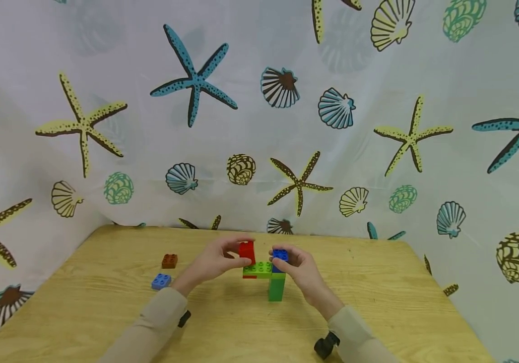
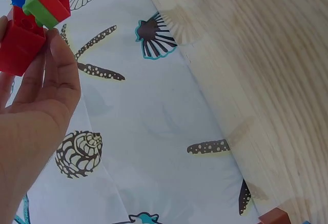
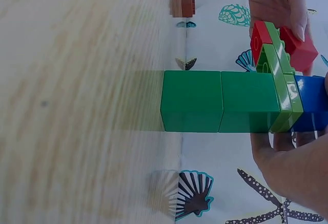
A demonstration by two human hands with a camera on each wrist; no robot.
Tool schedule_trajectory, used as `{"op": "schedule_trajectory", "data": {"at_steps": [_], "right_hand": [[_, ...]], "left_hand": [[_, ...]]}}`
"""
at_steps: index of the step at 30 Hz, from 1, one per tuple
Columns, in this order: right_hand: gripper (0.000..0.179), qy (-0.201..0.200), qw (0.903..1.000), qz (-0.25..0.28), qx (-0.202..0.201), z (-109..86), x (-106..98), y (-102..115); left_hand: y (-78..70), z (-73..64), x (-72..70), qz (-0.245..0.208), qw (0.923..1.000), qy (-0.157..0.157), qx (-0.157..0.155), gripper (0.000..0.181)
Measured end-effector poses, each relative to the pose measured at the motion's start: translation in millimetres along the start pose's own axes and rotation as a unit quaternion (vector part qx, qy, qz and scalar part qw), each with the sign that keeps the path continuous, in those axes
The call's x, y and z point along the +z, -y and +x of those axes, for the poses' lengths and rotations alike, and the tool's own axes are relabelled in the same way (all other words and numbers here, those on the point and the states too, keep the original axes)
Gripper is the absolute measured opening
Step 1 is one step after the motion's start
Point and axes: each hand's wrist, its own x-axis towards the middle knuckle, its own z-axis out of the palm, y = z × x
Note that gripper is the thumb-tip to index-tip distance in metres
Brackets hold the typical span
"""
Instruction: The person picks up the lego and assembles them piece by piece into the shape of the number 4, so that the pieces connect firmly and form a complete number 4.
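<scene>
My left hand (image 1: 217, 261) holds a red brick (image 1: 247, 252) between thumb and fingers, over the left end of a light green plate (image 1: 258, 269). Seen from the right wrist, that red brick (image 3: 300, 49) is tilted against the plate's studs; whether it is pressed on, I cannot tell. Another red brick (image 3: 260, 38) sits under the plate's left end, which juts out from a tower of two stacked green bricks (image 3: 220, 102). Atop the tower, my right hand (image 1: 304, 272) grips a blue brick (image 1: 280, 253) with thumb and fingers. The tower stands upright on the table.
On the wooden table (image 1: 223, 333), a brown brick (image 1: 169, 261) and a lighter blue brick (image 1: 161, 281) lie left of my left hand. A white curtain (image 1: 241, 136) with starfish and shell prints hangs behind the table's far edge.
</scene>
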Motion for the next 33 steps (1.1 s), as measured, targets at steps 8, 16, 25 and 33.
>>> {"op": "schedule_trajectory", "data": {"at_steps": [8,16,25,33], "right_hand": [[0.038,0.002,1.0,0.001,0.0,-0.7,-0.7,-0.6],[0.037,0.0,1.0,-0.007,-0.002,-2.0,0.0,0.5],[0.038,0.001,1.0,-0.001,-0.004,5.5,-4.9,-12.0],[0.043,-0.005,0.9999,0.001,-0.011,8.6,-6.4,-19.6]], "left_hand": [[-1.3,0.3,8.8,0.023,0.9982,0.025,0.05,0.047],[2.6,-6.3,11.1,0.078,0.9932,0.035,0.079,0.064],[11.1,-15.0,12.1,0.093,0.9906,0.044,0.089,0.087],[14.6,-16.1,14.4,0.112,0.9878,0.026,0.105,0.083]]}}
